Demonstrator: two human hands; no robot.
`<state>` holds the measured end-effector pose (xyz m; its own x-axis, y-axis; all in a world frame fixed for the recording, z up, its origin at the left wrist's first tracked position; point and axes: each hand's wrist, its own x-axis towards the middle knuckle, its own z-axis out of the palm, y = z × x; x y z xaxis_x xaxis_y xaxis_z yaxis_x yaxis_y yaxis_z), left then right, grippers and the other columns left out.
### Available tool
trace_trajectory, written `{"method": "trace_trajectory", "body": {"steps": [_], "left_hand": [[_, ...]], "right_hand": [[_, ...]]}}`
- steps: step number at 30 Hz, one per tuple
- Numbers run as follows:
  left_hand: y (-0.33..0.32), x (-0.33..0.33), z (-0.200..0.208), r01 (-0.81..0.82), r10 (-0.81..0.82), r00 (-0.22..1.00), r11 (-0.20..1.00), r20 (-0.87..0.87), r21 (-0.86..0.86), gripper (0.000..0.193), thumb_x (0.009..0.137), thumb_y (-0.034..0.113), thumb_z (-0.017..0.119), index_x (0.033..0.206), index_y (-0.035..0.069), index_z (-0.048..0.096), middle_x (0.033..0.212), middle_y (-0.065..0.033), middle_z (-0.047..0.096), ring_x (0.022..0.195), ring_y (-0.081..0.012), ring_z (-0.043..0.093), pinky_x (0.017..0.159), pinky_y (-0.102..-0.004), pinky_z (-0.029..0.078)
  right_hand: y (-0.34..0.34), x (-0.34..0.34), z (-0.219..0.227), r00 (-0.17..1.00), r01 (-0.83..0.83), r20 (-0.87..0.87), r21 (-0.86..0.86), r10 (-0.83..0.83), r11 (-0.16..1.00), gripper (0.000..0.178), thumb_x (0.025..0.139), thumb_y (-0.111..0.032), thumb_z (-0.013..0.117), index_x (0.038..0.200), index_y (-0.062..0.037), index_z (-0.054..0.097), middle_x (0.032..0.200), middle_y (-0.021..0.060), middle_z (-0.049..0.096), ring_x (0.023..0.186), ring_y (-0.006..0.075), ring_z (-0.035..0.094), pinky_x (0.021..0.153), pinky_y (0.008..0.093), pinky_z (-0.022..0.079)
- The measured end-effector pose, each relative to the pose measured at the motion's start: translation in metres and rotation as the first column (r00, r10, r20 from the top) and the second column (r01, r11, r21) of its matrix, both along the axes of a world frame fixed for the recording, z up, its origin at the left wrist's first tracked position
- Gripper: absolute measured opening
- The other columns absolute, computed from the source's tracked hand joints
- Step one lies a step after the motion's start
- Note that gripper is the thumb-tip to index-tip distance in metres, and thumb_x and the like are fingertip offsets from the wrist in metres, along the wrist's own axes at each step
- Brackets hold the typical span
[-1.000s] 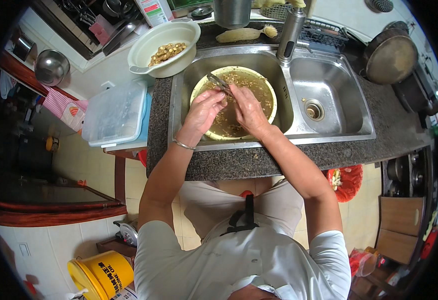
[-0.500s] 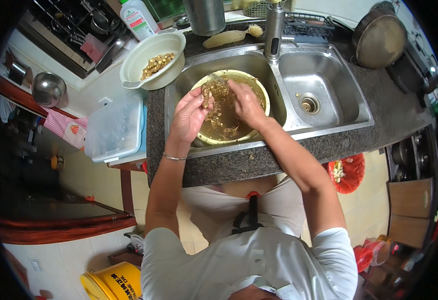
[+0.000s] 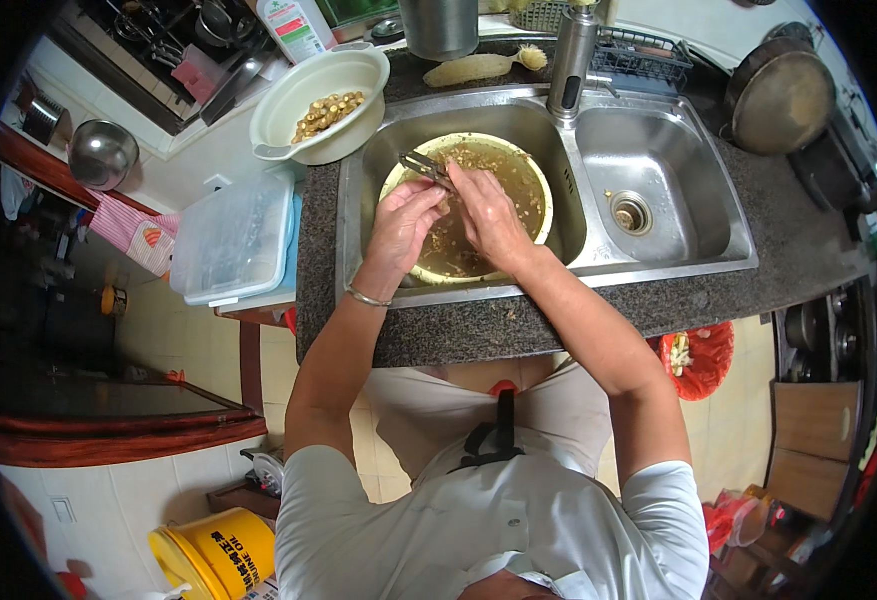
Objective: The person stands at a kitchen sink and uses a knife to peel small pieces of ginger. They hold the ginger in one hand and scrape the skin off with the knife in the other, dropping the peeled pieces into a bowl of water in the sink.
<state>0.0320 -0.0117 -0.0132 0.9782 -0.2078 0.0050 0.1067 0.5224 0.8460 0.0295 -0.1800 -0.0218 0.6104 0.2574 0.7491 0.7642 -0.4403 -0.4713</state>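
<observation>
A pale yellow basin [image 3: 548, 200] of murky brown water stands in the left sink bowl, with bits of peel floating in it. Over its near left part, my left hand [image 3: 405, 228] pinches a small brown root piece [image 3: 444, 205], mostly hidden by the fingers. My right hand [image 3: 493, 218] is closed on a metal peeler [image 3: 425, 166], whose slotted blade end points up and left above the left fingers. The two hands nearly touch. At the upper left, a whitish handled bowl [image 3: 276, 110] contains several knobby yellow-brown root pieces [image 3: 328, 115].
A tap [image 3: 571, 65] rises behind the steel sink. The right sink bowl [image 3: 693, 190] has a drain strainer. A dried loofah [image 3: 468, 69] lies at the back. Left of the counter is a clear-lidded box [image 3: 228, 245]; a red-lined bin [image 3: 703, 360] stands below right.
The clump of root and peel held up in my left hand is no longer visible there. My hands have come together, and the peeler now shows clearly above the basin. The view has shifted slightly.
</observation>
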Motion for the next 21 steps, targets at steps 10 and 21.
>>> {"method": "trace_trajectory", "body": {"steps": [10, 21], "left_hand": [[0.014, -0.007, 0.036, 0.11, -0.087, 0.988, 0.978, 0.131, -0.178, 0.026, 0.097, 0.006, 0.051, 0.12, -0.005, 0.053, 0.103, -0.0099, 0.058, 0.095, -0.0186, 0.053, 0.087, -0.0315, 0.046], [0.009, 0.004, -0.007, 0.031, -0.028, 0.999, 0.998, 0.047, -0.053, 0.011, 0.093, 0.0, 0.059, 0.103, 0.003, 0.06, 0.1, -0.0085, 0.066, 0.086, -0.0158, 0.062, 0.082, -0.0314, 0.051]], "right_hand": [[-0.02, 0.021, -0.015, 0.989, 0.14, -0.048, 0.003, -0.14, 0.99, 0.054, 0.079, 0.012, 0.055, 0.131, 0.0013, 0.049, 0.105, 0.0217, 0.059, 0.098, 0.04, 0.056, 0.087, 0.0457, 0.047], [0.001, -0.009, 0.007, 1.0, -0.006, -0.001, 0.023, 0.006, 1.0, 0.061, 0.078, 0.012, 0.057, 0.138, 0.0011, 0.046, 0.107, 0.0214, 0.058, 0.1, 0.0389, 0.057, 0.088, 0.0444, 0.048]]}}
